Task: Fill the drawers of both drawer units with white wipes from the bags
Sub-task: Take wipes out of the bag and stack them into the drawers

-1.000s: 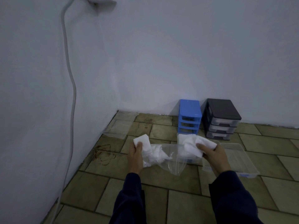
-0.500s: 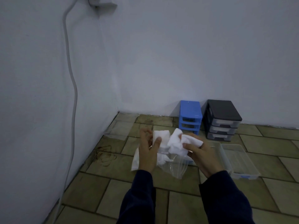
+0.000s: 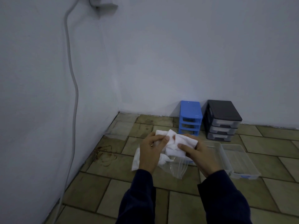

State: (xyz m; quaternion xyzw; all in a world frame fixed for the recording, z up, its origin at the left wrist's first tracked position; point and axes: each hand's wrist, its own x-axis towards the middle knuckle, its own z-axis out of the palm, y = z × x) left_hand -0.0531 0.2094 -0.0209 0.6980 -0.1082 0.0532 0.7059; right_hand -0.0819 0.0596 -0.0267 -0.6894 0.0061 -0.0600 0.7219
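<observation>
A bunch of white wipes (image 3: 174, 147) is held in front of me between both hands. My left hand (image 3: 149, 151) grips the left part of the wipes, thumb on top. My right hand (image 3: 199, 153) pinches the right part. A clear plastic bag (image 3: 175, 168) hangs below the wipes. The blue drawer unit (image 3: 191, 118) and the black drawer unit (image 3: 222, 120) stand side by side against the back wall. Two clear pulled-out drawers (image 3: 241, 160) lie on the floor to the right of my hands.
An empty clear bag (image 3: 120, 128) lies on the tiled floor near the left corner. A grey cable (image 3: 74, 94) runs down the left wall to the floor. Walls close the space at left and back.
My hands have come together, bringing the wipes into one bunch. The bag now hangs beneath them instead of being stretched between the hands.
</observation>
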